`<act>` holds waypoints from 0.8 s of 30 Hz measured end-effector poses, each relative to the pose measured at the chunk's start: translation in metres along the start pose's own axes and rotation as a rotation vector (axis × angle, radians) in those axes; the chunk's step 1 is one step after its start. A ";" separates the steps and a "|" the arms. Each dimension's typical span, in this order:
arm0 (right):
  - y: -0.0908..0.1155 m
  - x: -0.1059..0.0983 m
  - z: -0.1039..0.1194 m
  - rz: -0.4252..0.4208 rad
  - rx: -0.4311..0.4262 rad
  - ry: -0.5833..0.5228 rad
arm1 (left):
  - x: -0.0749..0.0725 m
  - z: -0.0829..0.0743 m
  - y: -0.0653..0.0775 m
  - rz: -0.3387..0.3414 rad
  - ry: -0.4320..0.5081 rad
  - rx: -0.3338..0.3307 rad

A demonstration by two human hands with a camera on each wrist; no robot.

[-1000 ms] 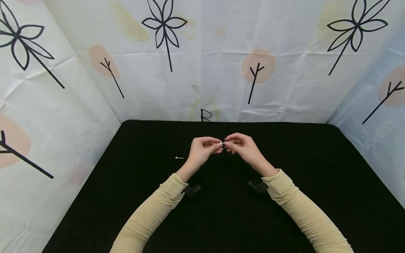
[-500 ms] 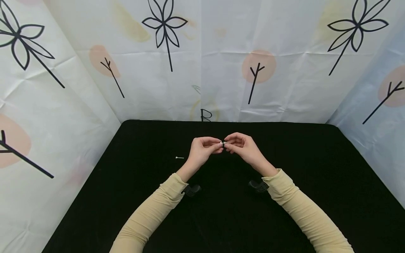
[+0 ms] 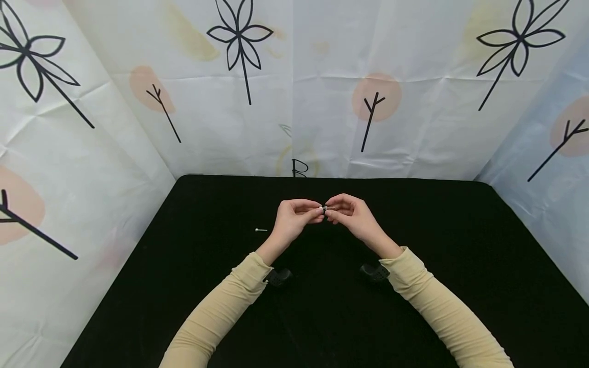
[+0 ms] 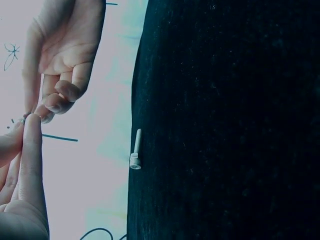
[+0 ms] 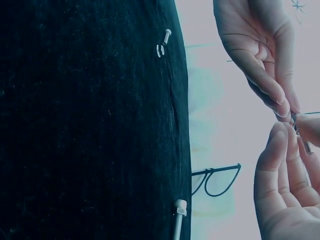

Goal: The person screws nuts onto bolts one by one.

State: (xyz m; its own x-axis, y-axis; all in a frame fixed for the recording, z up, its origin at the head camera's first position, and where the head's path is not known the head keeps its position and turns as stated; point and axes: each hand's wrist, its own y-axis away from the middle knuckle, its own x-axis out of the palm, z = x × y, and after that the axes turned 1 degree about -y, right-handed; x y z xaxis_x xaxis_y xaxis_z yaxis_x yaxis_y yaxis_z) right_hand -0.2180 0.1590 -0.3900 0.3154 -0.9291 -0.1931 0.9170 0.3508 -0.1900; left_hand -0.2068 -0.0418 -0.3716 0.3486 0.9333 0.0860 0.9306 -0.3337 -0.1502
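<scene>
Metal bolt sits between the fingertips of both hands, held up above the black table and near its far side. In the head view it lies roughly level, its pale end at the fingertips of the left hand and its thin shaft running toward the right hand. The left thumb and forefinger pinch that pale end, covering much of it. The right thumb and fingers are curled in a pinch round the shaft side, just beside the left fingertips; a small dark part shows at the meeting point, too small to make out. In the right wrist view the threaded end slants out past the right thumb, in front of the right fingers.

Left of the left hand, a loose bolt lies on the table, head to the left and well apart from the fingers. The right wrist view shows an upper bolt beside two pale curved pieces, and a lower bolt cut by the bottom edge; which of these matches the loose one, I cannot tell. Pale yellow sleeves cover both arms, a dark device sits at each wrist, and a printed white backdrop stands behind the table.
</scene>
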 end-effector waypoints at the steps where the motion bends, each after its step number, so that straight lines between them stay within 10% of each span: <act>1: 0.000 0.000 0.000 0.001 -0.013 -0.001 | 0.000 0.000 0.000 0.000 0.002 -0.001; 24: 0.008 0.007 0.032 -0.003 0.029 0.046 | -0.004 0.027 -0.012 -0.034 0.016 0.029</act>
State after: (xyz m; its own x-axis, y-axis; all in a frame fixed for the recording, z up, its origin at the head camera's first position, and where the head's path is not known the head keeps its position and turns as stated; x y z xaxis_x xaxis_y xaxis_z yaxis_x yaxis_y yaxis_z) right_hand -0.2007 0.1515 -0.3622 0.3014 -0.9237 -0.2363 0.9250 0.3434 -0.1627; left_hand -0.2219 -0.0383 -0.3967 0.3191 0.9416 0.1071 0.9383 -0.2980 -0.1756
